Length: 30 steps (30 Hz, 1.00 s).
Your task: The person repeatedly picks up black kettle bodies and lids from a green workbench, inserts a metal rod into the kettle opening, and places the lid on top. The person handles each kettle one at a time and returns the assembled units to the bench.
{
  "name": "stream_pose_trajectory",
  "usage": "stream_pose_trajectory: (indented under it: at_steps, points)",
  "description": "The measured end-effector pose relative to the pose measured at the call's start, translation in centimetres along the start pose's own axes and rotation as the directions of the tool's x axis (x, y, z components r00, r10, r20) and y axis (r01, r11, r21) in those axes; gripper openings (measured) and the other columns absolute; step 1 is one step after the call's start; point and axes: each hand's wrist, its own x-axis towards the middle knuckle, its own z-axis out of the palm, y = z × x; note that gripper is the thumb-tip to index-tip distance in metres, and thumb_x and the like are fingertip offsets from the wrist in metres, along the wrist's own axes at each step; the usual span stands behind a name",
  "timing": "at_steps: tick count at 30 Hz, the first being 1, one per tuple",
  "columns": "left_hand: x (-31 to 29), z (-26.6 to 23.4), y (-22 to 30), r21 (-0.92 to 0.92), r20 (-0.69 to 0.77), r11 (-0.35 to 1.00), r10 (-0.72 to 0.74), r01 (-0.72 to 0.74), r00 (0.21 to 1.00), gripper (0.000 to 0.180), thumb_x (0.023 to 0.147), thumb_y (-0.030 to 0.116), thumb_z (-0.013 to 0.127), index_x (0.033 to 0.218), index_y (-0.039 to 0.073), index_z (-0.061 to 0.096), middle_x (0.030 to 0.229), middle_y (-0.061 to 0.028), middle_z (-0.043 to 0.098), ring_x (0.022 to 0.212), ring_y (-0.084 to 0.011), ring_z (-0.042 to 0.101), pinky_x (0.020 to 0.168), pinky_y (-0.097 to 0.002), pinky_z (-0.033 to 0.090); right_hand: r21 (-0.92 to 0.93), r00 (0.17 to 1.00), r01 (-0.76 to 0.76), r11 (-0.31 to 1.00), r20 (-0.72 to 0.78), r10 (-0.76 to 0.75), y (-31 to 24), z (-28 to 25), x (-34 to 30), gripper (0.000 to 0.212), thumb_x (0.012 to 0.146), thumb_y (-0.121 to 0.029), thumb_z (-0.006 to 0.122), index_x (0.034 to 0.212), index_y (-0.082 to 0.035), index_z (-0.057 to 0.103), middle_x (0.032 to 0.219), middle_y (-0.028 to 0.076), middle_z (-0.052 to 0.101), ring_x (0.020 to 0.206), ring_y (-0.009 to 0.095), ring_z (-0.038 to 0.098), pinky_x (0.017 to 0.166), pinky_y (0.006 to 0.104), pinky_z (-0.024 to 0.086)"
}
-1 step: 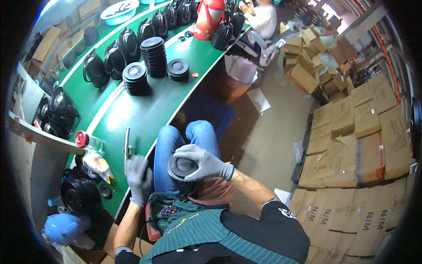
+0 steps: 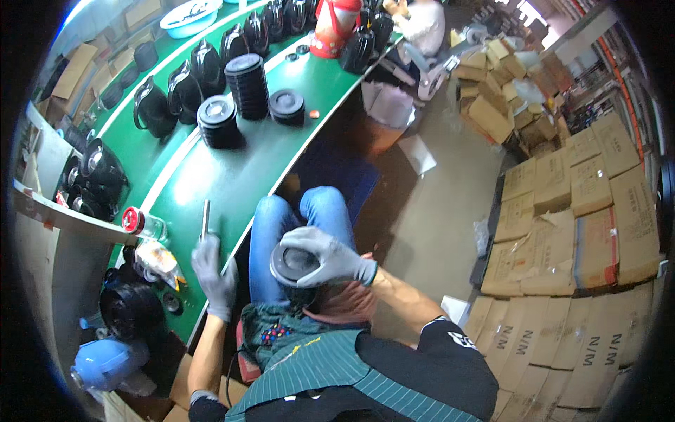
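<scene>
Grey-gloved, your right hand [image 2: 328,260] grasps a black lid [image 2: 292,264]; a slackened grip could drop it. Your left hand [image 2: 214,273] holds a metal rod [image 2: 205,216].

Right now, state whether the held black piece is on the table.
Off it: the right hand holds the black piece at the lap.

There is one green counter [image 2: 204,165], one round black part [image 2: 295,263] by the knees and one metal rod [image 2: 205,214]. I count three piles of black rings [image 2: 247,86], two little black caps [image 2: 303,49], one red pail [image 2: 332,32] and one glass jar [image 2: 152,226]. There are at least nine black jugs [image 2: 155,111], too bunched up to count them all. One other person [image 2: 424,32] is there. Brown boxes [image 2: 594,246]: lots, too many to count.
</scene>
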Motion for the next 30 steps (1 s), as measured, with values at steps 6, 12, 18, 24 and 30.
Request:
stream_pose_trajectory:
  at_steps: [6,12,18,24,30]
  points:
    - [2.1,3.8,-5.6,0.360,0.143,0.851,-0.455,0.382,0.879,0.071,0.100,0.035,0.072,0.156,0.000,0.047,0.137,-0.0256,0.062,0.127,-0.0448,0.059,0.106,-0.0515,0.050,-0.156,0.926,-0.309,0.938,-0.273,0.259,-0.9,4.4,-1.9,0.091,0.078,-0.045,0.091,0.151,-0.004,0.056,0.150,0.020,0.059,0.139,0.038,0.057,0.119,0.0481,0.043]
    - [3.5,1.7,-6.1,-0.271,0.299,0.866,-0.340,0.420,0.892,0.054,0.093,0.021,0.082,0.141,0.002,0.067,0.110,-0.0203,0.080,0.098,-0.0320,0.080,0.086,-0.0407,0.061,-0.095,0.926,-0.264,0.960,-0.303,0.225,-2.2,4.1,-3.0,0.101,0.078,-0.050,0.091,0.157,-0.003,0.049,0.151,0.022,0.056,0.141,0.040,0.055,0.121,0.0481,0.042]
    - [10.2,-6.2,11.1,-0.691,0.610,0.576,0.141,0.437,0.780,0.047,0.097,0.005,0.078,0.140,-0.007,0.064,0.118,-0.0073,0.079,0.104,-0.0097,0.070,0.093,-0.0309,0.059,0.373,0.830,-0.200,0.906,-0.427,0.359,-0.2,6.3,-5.1,0.116,0.095,-0.062,0.074,0.172,-0.004,0.010,0.153,0.026,0.053,0.141,0.035,0.057,0.119,0.0461,0.045]
    - [10.4,-8.5,16.7,-0.284,0.723,0.938,0.345,-0.198,0.598,0.058,0.093,0.035,0.078,0.144,0.010,0.064,0.110,-0.0235,0.076,0.099,-0.0422,0.076,0.087,-0.0497,0.060,0.939,0.680,-0.123,0.320,-0.156,0.717,-1.6,3.1,-4.2,0.085,0.111,-0.065,0.042,0.170,-0.007,0.025,0.147,0.028,0.060,0.136,0.036,0.063,0.120,0.0459,0.046]
    - [6.6,-7.3,23.1,-0.119,0.603,0.954,0.290,-0.276,0.743,0.097,0.095,0.046,0.076,0.164,-0.006,0.033,0.158,-0.0362,0.044,0.151,-0.0495,0.041,0.123,-0.0612,0.032,0.361,0.974,0.009,0.933,-0.213,0.073,8.8,2.6,-0.2,0.045,0.111,-0.022,0.049,0.149,0.000,0.059,0.128,0.014,0.074,0.119,0.023,0.071,0.109,0.0382,0.054]
